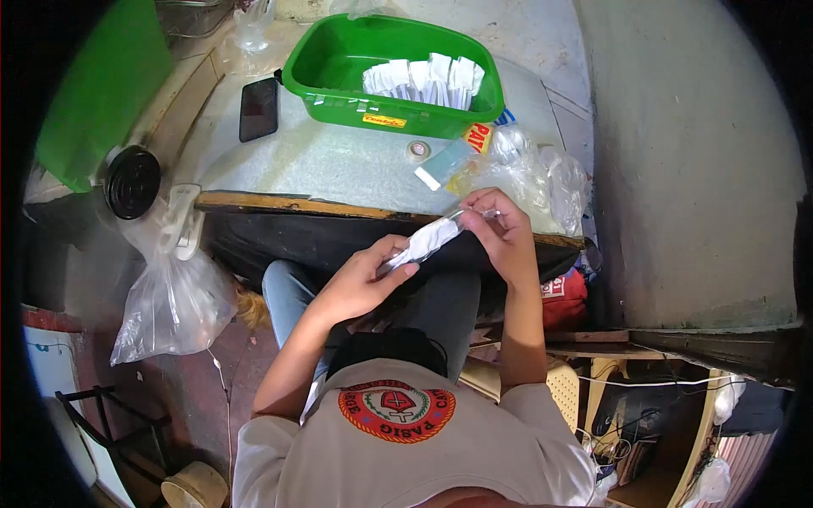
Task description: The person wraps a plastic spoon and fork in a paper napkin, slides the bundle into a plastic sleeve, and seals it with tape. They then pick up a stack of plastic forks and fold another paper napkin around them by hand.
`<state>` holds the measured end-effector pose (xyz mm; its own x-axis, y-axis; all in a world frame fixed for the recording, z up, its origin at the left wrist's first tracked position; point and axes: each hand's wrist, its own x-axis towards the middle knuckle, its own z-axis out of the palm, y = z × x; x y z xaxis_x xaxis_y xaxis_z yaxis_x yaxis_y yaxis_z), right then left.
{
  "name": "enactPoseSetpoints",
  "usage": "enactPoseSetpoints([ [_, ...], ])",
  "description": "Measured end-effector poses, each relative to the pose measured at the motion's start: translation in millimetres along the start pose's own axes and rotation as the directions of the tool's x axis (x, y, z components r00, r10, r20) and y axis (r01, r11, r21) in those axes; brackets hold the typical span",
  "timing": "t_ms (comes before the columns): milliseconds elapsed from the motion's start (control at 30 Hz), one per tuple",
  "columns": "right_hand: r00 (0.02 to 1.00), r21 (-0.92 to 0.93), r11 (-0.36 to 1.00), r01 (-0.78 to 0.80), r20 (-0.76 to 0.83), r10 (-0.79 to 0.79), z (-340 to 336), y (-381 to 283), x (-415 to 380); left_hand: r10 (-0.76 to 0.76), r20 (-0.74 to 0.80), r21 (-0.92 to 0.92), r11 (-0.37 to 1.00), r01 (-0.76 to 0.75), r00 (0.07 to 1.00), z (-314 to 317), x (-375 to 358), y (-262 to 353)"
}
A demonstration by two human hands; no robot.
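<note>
A narrow clear plastic packet with white contents (426, 242) is held slantwise over my lap, just off the table's front edge. My left hand (364, 279) grips its lower end between thumb and fingers. At the upper end, my right hand (495, 224) pinches the clear plastic. What exactly the white contents are, I cannot tell. Beyond the hands, a green plastic basin (330, 103) holds several similar white packets (423, 80) standing in a row.
On the metal-topped table (330, 161) are a phone (258, 109), a roll of tape (418, 151) and crumpled clear plastic bags (529, 173). A large clear bag (179, 296) hangs at the left by a white clamp (188, 224). A grey wall (686, 169) rises at the right.
</note>
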<state>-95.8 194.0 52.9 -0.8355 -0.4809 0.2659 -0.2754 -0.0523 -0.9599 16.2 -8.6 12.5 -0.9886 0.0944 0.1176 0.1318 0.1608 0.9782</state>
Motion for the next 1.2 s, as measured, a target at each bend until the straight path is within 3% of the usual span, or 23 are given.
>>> enactPoseSetpoints([
  [100,0.996,0.056,0.998,-0.042,-0.082,0.047,-3.1,-0.1,-3.7,-0.043,0.071,-0.143,0.988,0.052,0.997,-3.3,-0.8,-10.6],
  [167,0.986,-0.186,0.983,-0.01,0.159,0.04,-16.6,8.5,-5.9,-0.042,0.052,-0.146,0.988,0.049,0.998,-1.9,-1.4,-13.6],
  [200,0.987,-0.186,0.982,-0.015,0.155,0.044,-15.4,6.7,-7.3,-0.045,0.057,-0.147,0.988,0.053,0.997,-1.7,-1.6,-12.9],
  [267,0.991,-0.045,0.999,0.005,0.135,0.001,-11.6,0.6,-6.1,-0.118,0.047,-0.034,0.992,0.12,0.992,-3.6,0.0,-8.8],
  [400,0.996,0.055,0.995,0.087,-0.01,-0.087,-18.8,7.8,-6.0,-0.104,0.006,-0.095,0.99,0.104,0.995,-1.7,-0.1,-9.5],
  [500,0.999,0.108,0.993,0.04,-0.035,-0.036,-17.1,4.9,-10.9,-0.01,-0.089,0.056,0.998,0.015,0.996,-3.6,-0.3,-10.3],
  [567,0.989,-0.014,0.999,-0.032,0.145,0.033,-15.3,-3.5,-14.2,0.054,-0.181,0.213,0.977,-0.015,0.982,-2.8,-1.2,-0.6],
  [600,0.989,-0.015,0.999,-0.035,0.144,0.037,-14.7,-2.3,-15.0,0.051,-0.179,0.211,0.978,-0.012,0.982,-2.5,-2.1,5.8],
  [700,0.981,-0.146,0.987,0.072,0.19,-0.044,-15.3,3.4,-16.8,0.069,-0.185,0.306,0.952,-0.009,0.98,-2.0,-2.2,16.4],
  [767,0.992,-0.08,0.99,0.112,0.072,-0.106,-21.3,6.2,-18.8,0.272,-0.221,0.353,0.917,-0.183,0.937,-0.8,-0.9,13.1],
  [933,0.987,0.067,0.991,0.114,-0.12,-0.106,-21.9,4.0,-23.4,0.281,-0.2,0.389,0.902,-0.188,0.938,-2.6,-0.4,11.5],
  [1033,0.999,0.105,0.994,0.038,-0.041,-0.034,-22.3,1.6,-23.8,0.333,-0.2,0.468,0.859,-0.208,0.922,-4.1,2.6,15.6],
  [1100,0.993,0.025,0.996,-0.08,0.085,0.078,-22.0,1.5,-25.5,0.382,-0.199,0.513,0.825,-0.236,0.903,-3.2,2.0,16.8],
  [1200,0.981,-0.106,0.993,0.051,0.192,-0.03,-25.3,5.3,-24.4,0.376,-0.178,0.513,0.824,-0.241,0.909,-2.6,4.1,19.0],
])
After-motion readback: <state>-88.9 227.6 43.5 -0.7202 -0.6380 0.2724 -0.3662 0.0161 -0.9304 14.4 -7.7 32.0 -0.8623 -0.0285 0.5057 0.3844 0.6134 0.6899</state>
